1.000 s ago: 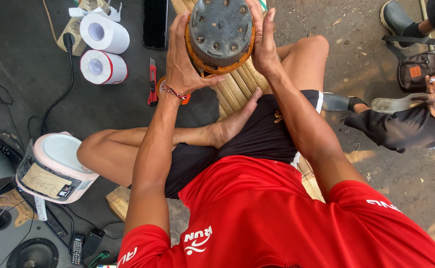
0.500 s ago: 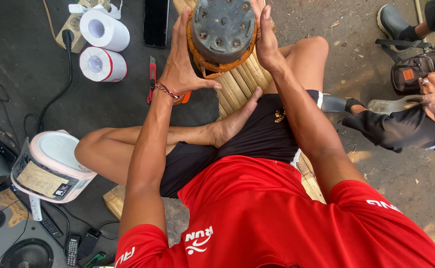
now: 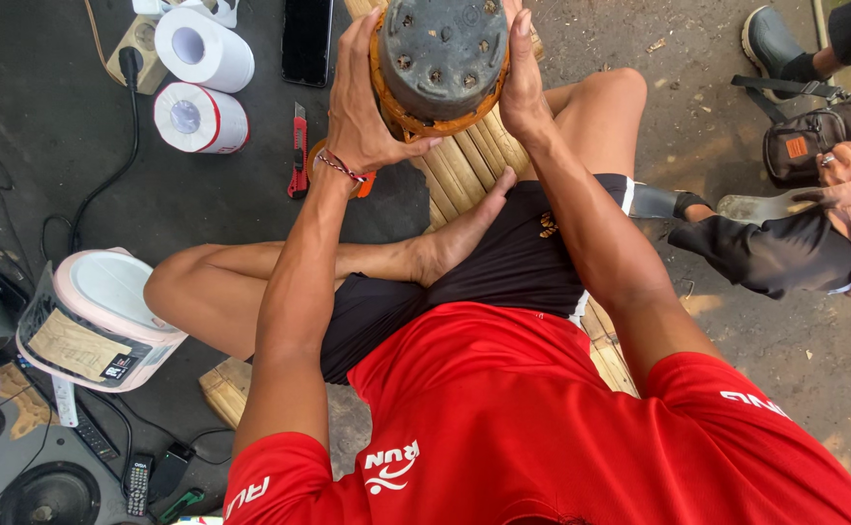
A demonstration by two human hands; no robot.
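Note:
I hold a round pot point(image 3: 442, 60) up in front of me with both hands, its dark grey underside with drain holes facing the camera and an orange-brown woven rim around it. My left hand point(image 3: 362, 102) grips its left side, a beaded bracelet on the wrist. My right hand point(image 3: 522, 83) presses its right side. I sit cross-legged on a bamboo slat bench point(image 3: 464, 165), in a red shirt and black shorts.
Two paper rolls point(image 3: 202, 83), a black phone point(image 3: 307, 39), a red utility knife point(image 3: 299, 151) and cables lie on the dark floor at left. A white appliance point(image 3: 95, 316) and speakers point(image 3: 27, 481) stand lower left. Another person's hand point(image 3: 848, 165) and black bag point(image 3: 814, 136) are at right.
The pot, gripped by both hands, has shifted slightly up and away toward the frame's top edge. The view has drifted a little; the rest is unchanged.

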